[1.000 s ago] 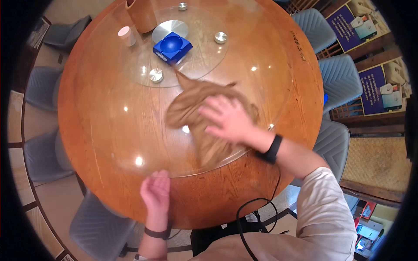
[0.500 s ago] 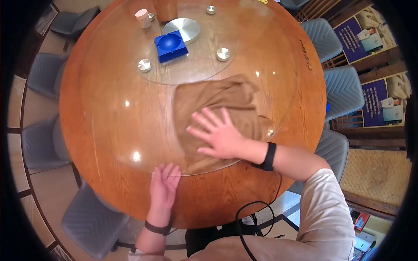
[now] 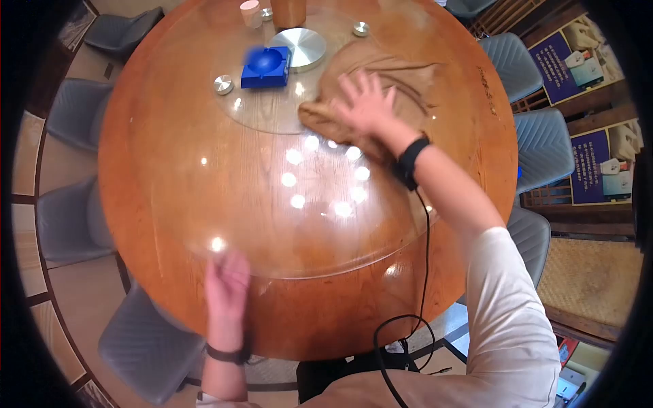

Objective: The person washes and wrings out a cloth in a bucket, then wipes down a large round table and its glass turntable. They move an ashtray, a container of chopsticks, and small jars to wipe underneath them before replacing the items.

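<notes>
My right hand (image 3: 365, 105) lies palm down with fingers spread on a crumpled brown cloth (image 3: 408, 76). The cloth rests on the round glass turntable (image 3: 173, 211), right of its centre, with a bunched fold on its left side. At the near left rim of the glass is my left hand (image 3: 230, 277), smeared by motion; whether its fingers touch the glass cannot be made out. Left of the cloth, beyond my right hand, sits a square blue ashtray (image 3: 266, 68), beside a round metal disc (image 3: 303, 47).
Small metal discs (image 3: 223, 84) show around the turntable's middle. A pink-topped cup (image 3: 250, 13) and a brown container (image 3: 288, 12) stand at the back. Grey chairs (image 3: 75, 217) ring the wooden table (image 3: 292, 316). A black cable (image 3: 426, 265) hangs from my right wristband.
My right hand and the cloth have moved away from me and slightly right, and the cloth has bunched up. My left hand has shifted left along the glass rim.
</notes>
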`<state>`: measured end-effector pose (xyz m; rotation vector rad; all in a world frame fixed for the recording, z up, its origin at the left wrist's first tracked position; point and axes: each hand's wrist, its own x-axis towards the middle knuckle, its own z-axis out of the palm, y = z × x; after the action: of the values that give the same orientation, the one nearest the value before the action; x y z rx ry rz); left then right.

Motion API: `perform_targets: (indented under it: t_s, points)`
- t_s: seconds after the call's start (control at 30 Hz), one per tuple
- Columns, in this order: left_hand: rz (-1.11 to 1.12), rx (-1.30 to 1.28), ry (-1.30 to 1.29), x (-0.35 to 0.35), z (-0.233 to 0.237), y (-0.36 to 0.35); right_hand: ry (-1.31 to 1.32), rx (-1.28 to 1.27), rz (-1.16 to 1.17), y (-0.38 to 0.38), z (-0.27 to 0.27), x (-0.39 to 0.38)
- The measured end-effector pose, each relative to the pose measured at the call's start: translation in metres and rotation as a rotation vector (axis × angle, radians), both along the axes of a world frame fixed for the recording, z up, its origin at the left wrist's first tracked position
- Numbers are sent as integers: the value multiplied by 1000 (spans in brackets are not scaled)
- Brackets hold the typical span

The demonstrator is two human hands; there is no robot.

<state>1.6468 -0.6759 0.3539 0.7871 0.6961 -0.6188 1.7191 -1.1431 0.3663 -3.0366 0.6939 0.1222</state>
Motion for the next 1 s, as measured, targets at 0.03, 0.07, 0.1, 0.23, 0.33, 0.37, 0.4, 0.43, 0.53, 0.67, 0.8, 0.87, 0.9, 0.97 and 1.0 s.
perform_targets:
  t_s: [0.03,0.07,0.1,0.23,0.33,0.37,0.4,0.43,0.53,0.67,0.8,0.87,0.9,0.97,1.0]
  points:
    - [-87,-69,35,-17,2,-8,7,21,136,25,-1,-13]
    - [-136,-48,81,-35,11,-24,-28,2,275,50,-7,-29]
    - [-188,-27,126,-49,19,-39,-22,8,372,79,-1,-47]
    - [-181,62,123,-64,10,-51,-52,161,649,128,9,-101]
    - [-144,187,42,-34,-7,-21,-67,124,694,97,5,-112]
    - [-139,196,48,-19,-2,-5,-94,104,645,75,11,-105]
    - [-136,188,32,-6,1,2,-111,47,548,47,9,-97]
    - [-119,146,-2,5,-5,12,-109,23,437,7,0,-84]
    - [33,137,-100,28,-25,32,-64,1,-38,-93,-6,-46]
    - [137,127,-89,18,3,18,39,19,-226,-62,5,-34]
    - [-139,8,75,-50,19,-22,1,3,262,50,-1,-74]
    - [-270,-24,200,-80,25,-43,-107,117,493,116,-4,-102]
    - [-285,-56,210,-89,26,-50,-111,185,572,148,-3,-116]
    - [-248,-171,202,-96,8,-47,-129,268,693,180,-4,-132]
    - [-186,-66,134,-90,6,-49,-146,287,735,189,-7,-136]
